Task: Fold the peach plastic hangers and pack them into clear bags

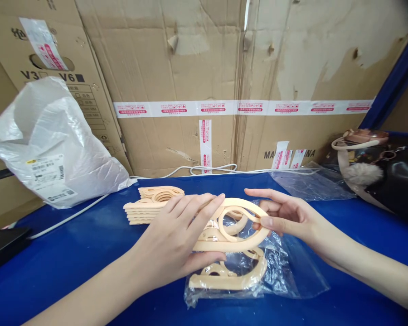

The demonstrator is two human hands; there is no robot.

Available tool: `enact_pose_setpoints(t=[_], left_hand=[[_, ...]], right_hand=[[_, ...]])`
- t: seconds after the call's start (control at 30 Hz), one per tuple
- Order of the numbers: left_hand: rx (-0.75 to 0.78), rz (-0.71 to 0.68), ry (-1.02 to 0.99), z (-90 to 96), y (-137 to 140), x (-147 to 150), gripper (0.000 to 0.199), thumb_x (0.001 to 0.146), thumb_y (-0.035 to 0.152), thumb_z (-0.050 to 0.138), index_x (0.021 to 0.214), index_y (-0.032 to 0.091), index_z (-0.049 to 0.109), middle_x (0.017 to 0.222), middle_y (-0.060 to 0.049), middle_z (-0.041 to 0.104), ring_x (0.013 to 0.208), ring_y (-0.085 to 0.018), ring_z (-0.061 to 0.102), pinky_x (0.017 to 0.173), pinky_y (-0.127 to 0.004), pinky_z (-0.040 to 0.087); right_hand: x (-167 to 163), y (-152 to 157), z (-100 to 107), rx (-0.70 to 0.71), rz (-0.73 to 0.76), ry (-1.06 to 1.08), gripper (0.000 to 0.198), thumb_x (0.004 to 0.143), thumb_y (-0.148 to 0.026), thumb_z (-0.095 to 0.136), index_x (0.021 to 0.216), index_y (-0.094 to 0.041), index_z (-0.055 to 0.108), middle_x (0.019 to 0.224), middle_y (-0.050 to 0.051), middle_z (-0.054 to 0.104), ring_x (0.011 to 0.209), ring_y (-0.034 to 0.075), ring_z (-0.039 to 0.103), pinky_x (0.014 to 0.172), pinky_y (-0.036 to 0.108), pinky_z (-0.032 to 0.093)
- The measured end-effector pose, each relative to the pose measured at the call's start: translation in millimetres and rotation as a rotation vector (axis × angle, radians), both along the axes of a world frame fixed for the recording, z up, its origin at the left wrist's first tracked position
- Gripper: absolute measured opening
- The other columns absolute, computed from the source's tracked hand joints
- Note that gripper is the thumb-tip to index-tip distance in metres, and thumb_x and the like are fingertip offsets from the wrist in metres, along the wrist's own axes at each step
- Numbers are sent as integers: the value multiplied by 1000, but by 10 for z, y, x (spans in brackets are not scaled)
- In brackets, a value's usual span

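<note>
A cream plastic folding hanger [246, 246] with curved loops is held level between my two hands. My left hand [177, 231] wraps its left part, fingers along the top and thumb below, hiding that end. My right hand [289, 215] pinches its rounded right end between thumb and fingers, with the index finger stretched out above. Below it, another cream hanger [227, 281] lies in a clear plastic bag [282, 267] on the blue table. Behind my left hand rests a stack of cream hangers [146, 213], partly covered by that hand.
A white plastic mailing bag [54, 140] stands at the left. Cardboard boxes [177, 68] form the back wall. A white cable [177, 171] runs along the table's back. At the right are a flat clear bag [309, 183] and a black handbag [401, 172]. A dark device [7, 246] lies at left.
</note>
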State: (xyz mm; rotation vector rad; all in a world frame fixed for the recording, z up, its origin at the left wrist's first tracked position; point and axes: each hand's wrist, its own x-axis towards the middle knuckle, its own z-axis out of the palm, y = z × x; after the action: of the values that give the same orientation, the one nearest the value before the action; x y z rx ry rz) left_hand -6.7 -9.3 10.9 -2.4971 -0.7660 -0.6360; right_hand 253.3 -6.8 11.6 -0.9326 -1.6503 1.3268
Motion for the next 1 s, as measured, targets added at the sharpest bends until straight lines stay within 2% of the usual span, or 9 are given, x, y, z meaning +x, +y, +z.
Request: enact_pose_setpoints(t=[0.1, 0.23, 0.53, 0.6, 0.67, 0.77, 0.83, 0.93, 1.0], left_hand=[[13, -1, -9, -18, -39, 11, 75, 89, 57, 51, 140, 6, 32, 127, -16, 53, 113, -28, 48, 98, -39, 30], [18, 9, 6, -40, -49, 26, 78, 87, 59, 52, 141, 7, 31, 131, -16, 52, 114, -29, 48, 97, -39, 30], [-58, 14, -11, -48, -38, 26, 78, 88, 54, 52, 144, 8, 25, 130, -15, 51, 111, -28, 49, 95, -40, 34], [-124, 13, -38, -53, -64, 28, 74, 89, 47, 54, 145, 10, 23, 132, -14, 48, 113, -27, 48, 96, -40, 36], [-201, 24, -79, -63, -98, 39, 71, 89, 40, 55, 146, 14, 22, 134, -13, 46, 117, -27, 45, 97, -40, 37], [-291, 20, -146, -80, -152, 79, 71, 88, 40, 56, 145, 17, 22, 135, -12, 45, 119, -27, 44, 97, -40, 40], [-342, -11, -173, -83, -186, 117, 72, 86, 43, 58, 144, 18, 23, 135, -11, 46, 119, -25, 45, 97, -39, 42], [-411, -73, -210, -76, -227, 170, 72, 84, 46, 61, 141, 19, 26, 136, -10, 45, 121, -24, 45, 100, -37, 42], [-444, -91, -226, -72, -244, 193, 72, 84, 46, 62, 141, 20, 26, 137, -9, 45, 123, -23, 45, 101, -36, 42]], right_hand=[[5, -13, -15, 74, 5, -13, 47, 81, -34, 69, 125, -23, 55, 78, 0, 64, 72, 13, 59, 61, 24, 45], [-4, -36, -12, 46, -22, -33, 39, 81, -35, 69, 117, -23, 60, 73, -2, 59, 61, 9, 52, 50, 19, 38], [13, -8, -30, 32, 26, -56, 37, 83, -37, 67, 117, -22, 59, 76, -1, 61, 59, 9, 55, 53, 21, 47], [24, -14, -37, 118, 17, -133, 36, 87, -38, 62, 120, -23, 57, 80, 0, 62, 64, 11, 59, 58, 23, 50], [31, -38, -31, 309, 0, -262, 42, 88, -38, 61, 127, -27, 50, 99, 3, 63, 84, 16, 63, 73, 29, 53], [21, -101, -4, 678, 22, -501, 74, 77, -39, 73, 140, -34, 35, 135, 5, 48, 121, 23, 49, 98, 35, 45], [10, -143, 16, 831, 66, -618, 84, 74, -39, 76, 143, -34, 27, 143, 5, 41, 129, 23, 42, 104, 35, 40], [7, -184, 46, 906, 109, -683, 73, 83, -31, 68, 143, -30, 26, 140, 6, 45, 126, 19, 44, 103, 30, 40], [12, -199, 66, 896, 123, -691, 76, 80, -37, 70, 142, -30, 26, 139, 5, 46, 125, 19, 45, 102, 29, 40]])
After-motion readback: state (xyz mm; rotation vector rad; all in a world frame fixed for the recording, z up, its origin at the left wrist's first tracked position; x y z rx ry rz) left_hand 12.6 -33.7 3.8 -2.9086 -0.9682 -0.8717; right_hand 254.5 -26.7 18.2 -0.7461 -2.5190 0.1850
